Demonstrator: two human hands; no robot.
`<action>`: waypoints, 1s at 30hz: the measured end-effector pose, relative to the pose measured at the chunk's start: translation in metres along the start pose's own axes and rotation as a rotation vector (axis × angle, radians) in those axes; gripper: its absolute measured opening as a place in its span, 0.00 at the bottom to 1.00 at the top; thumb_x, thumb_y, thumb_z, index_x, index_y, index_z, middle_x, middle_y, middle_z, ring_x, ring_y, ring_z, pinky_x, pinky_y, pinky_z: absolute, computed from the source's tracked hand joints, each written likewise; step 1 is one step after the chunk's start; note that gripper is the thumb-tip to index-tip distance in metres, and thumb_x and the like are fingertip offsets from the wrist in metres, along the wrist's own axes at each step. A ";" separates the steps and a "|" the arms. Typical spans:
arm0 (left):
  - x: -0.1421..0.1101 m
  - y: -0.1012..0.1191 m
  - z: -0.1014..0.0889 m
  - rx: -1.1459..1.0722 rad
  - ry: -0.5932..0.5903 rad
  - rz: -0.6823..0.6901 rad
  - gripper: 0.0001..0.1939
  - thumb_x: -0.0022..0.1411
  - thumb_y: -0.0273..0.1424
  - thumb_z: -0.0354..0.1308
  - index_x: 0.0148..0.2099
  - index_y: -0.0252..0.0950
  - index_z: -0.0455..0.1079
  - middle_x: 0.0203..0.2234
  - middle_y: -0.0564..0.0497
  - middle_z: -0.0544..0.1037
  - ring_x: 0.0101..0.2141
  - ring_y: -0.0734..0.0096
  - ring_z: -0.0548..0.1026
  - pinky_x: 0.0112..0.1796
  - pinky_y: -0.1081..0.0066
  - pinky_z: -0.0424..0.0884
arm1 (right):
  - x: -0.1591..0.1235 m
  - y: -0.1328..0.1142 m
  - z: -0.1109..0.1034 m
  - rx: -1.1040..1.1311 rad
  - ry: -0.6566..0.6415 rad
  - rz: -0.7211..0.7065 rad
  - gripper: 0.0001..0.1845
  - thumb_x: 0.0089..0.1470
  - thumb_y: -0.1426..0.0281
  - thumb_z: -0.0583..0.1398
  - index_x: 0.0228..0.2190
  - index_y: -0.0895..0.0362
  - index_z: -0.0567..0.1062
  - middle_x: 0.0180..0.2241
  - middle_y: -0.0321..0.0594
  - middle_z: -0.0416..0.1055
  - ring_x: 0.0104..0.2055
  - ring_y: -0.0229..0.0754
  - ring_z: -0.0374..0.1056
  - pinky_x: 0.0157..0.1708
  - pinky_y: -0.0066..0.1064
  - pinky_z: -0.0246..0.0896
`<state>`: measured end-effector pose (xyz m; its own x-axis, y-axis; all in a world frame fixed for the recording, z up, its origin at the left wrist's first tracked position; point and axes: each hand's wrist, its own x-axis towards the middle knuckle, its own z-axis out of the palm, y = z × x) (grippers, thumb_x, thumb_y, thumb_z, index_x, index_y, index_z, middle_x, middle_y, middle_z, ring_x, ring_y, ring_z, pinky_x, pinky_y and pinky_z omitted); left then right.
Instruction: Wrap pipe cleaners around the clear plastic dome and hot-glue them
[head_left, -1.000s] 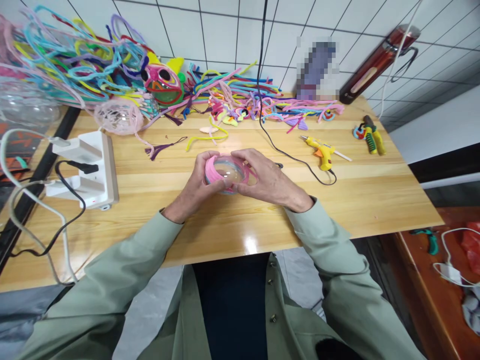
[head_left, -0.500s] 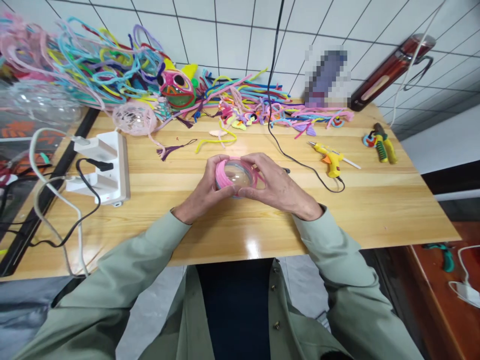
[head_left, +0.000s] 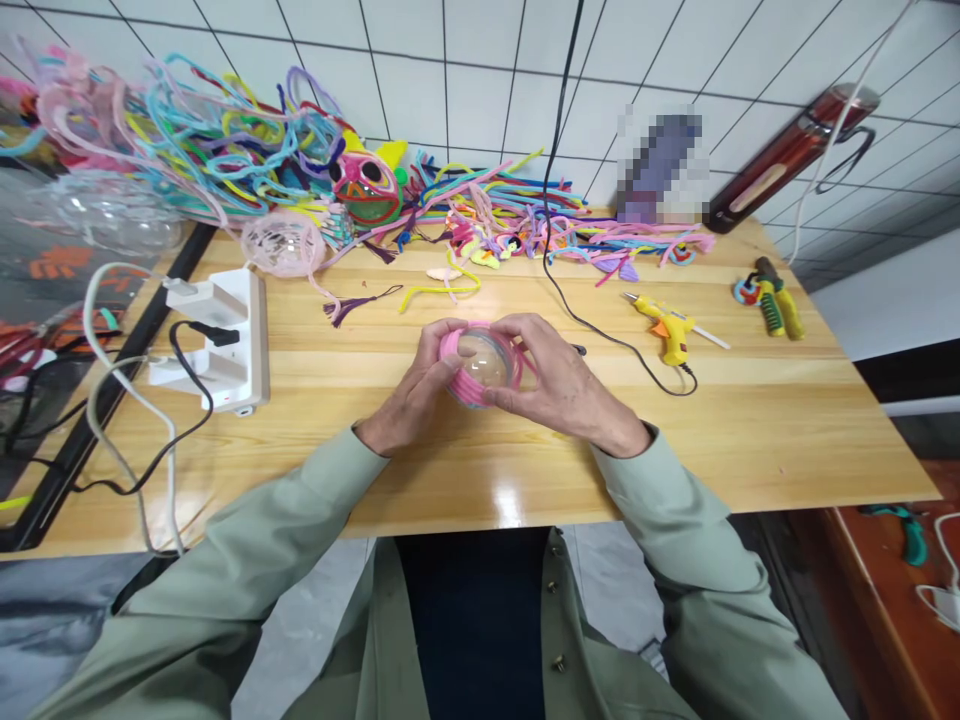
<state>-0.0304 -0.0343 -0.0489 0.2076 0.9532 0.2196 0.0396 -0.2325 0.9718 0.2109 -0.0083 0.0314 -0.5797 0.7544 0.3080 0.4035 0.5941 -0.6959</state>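
A clear round plastic ball (head_left: 487,368) wrapped around its rim with pink fuzzy pipe cleaner (head_left: 466,386) is held between both hands over the middle of the wooden table (head_left: 450,480). My left hand (head_left: 420,385) grips its left side, with the thumb lying over the pink band. On the right side, my right hand (head_left: 551,375) has its fingers along the top edge and its thumb at the lower edge. Pink strands run beside the right fingers. The underside of the ball is hidden.
Behind lie a heap of coloured pipe cleaners (head_left: 217,150), a decorated mask-like ball (head_left: 367,185) and a pink-wrapped ball (head_left: 283,243). A power strip (head_left: 251,340) stands left. At right are a yellow glue gun (head_left: 671,330), pliers (head_left: 780,300) and a red thermos (head_left: 795,155).
My left thumb has shifted up and left from the ball's lower edge onto the pink band. The ball remains in both hands. The whole view has moved slightly.
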 end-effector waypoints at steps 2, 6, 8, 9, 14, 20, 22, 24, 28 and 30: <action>0.001 -0.001 0.001 0.009 0.027 0.011 0.29 0.78 0.57 0.56 0.71 0.48 0.64 0.69 0.43 0.75 0.66 0.48 0.78 0.68 0.43 0.78 | 0.000 0.000 0.003 -0.014 0.004 -0.004 0.35 0.61 0.48 0.74 0.61 0.51 0.74 0.59 0.52 0.79 0.61 0.60 0.75 0.62 0.57 0.74; 0.004 0.000 0.004 -0.064 0.070 0.002 0.29 0.77 0.59 0.56 0.68 0.46 0.66 0.69 0.42 0.76 0.69 0.48 0.76 0.69 0.43 0.77 | 0.001 0.001 0.008 -0.043 0.003 -0.039 0.34 0.61 0.55 0.73 0.63 0.49 0.71 0.61 0.51 0.78 0.63 0.61 0.74 0.63 0.59 0.73; 0.005 0.002 0.006 -0.113 0.068 -0.014 0.28 0.78 0.58 0.55 0.67 0.46 0.65 0.69 0.42 0.76 0.69 0.49 0.76 0.69 0.44 0.77 | 0.000 0.002 0.010 -0.056 0.008 -0.067 0.35 0.62 0.56 0.72 0.65 0.49 0.70 0.62 0.52 0.77 0.65 0.61 0.73 0.65 0.60 0.72; 0.005 0.003 0.006 -0.131 0.069 -0.019 0.27 0.79 0.58 0.55 0.67 0.46 0.65 0.69 0.42 0.76 0.69 0.50 0.76 0.69 0.44 0.77 | 0.000 0.004 0.010 -0.062 0.012 -0.082 0.35 0.63 0.56 0.71 0.66 0.49 0.69 0.63 0.53 0.76 0.66 0.61 0.72 0.66 0.61 0.71; 0.004 0.004 0.004 -0.199 0.086 -0.011 0.26 0.78 0.54 0.61 0.67 0.45 0.68 0.69 0.43 0.77 0.72 0.50 0.74 0.74 0.44 0.70 | -0.004 0.015 0.013 -0.086 0.032 -0.189 0.38 0.65 0.54 0.70 0.70 0.48 0.67 0.67 0.53 0.74 0.69 0.63 0.71 0.69 0.63 0.69; 0.003 0.002 0.002 -0.246 0.084 -0.003 0.27 0.76 0.52 0.65 0.68 0.47 0.71 0.68 0.47 0.78 0.70 0.51 0.74 0.73 0.47 0.70 | -0.007 0.019 0.017 -0.145 0.057 -0.248 0.40 0.69 0.53 0.68 0.74 0.48 0.64 0.68 0.55 0.72 0.70 0.64 0.70 0.68 0.65 0.71; 0.003 0.004 0.002 -0.271 0.079 -0.019 0.26 0.76 0.51 0.65 0.68 0.46 0.71 0.68 0.47 0.78 0.71 0.51 0.74 0.73 0.48 0.70 | -0.008 0.018 0.019 -0.167 0.063 -0.261 0.40 0.68 0.55 0.68 0.74 0.48 0.63 0.67 0.55 0.72 0.69 0.64 0.71 0.67 0.65 0.72; 0.004 0.006 0.002 -0.280 0.088 -0.030 0.25 0.77 0.51 0.64 0.67 0.46 0.72 0.67 0.46 0.79 0.70 0.52 0.74 0.73 0.48 0.71 | -0.008 0.018 0.020 -0.189 0.063 -0.268 0.41 0.68 0.58 0.68 0.75 0.47 0.62 0.67 0.55 0.72 0.69 0.64 0.71 0.66 0.65 0.72; 0.004 0.009 0.002 -0.266 0.111 -0.045 0.24 0.77 0.51 0.64 0.65 0.45 0.73 0.66 0.46 0.80 0.69 0.53 0.75 0.72 0.49 0.71 | -0.010 0.019 0.022 -0.212 0.061 -0.281 0.43 0.66 0.62 0.69 0.75 0.47 0.60 0.67 0.55 0.70 0.70 0.64 0.70 0.67 0.65 0.72; 0.004 0.011 0.002 -0.251 0.118 -0.051 0.24 0.77 0.51 0.64 0.65 0.44 0.74 0.65 0.47 0.80 0.69 0.53 0.75 0.72 0.49 0.71 | -0.010 0.019 0.023 -0.216 0.067 -0.291 0.43 0.66 0.62 0.69 0.75 0.46 0.59 0.67 0.55 0.70 0.70 0.64 0.70 0.66 0.66 0.72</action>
<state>-0.0270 -0.0331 -0.0378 0.0957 0.9818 0.1642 -0.1998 -0.1427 0.9694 0.2081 -0.0106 0.0003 -0.6476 0.5578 0.5191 0.3730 0.8261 -0.4224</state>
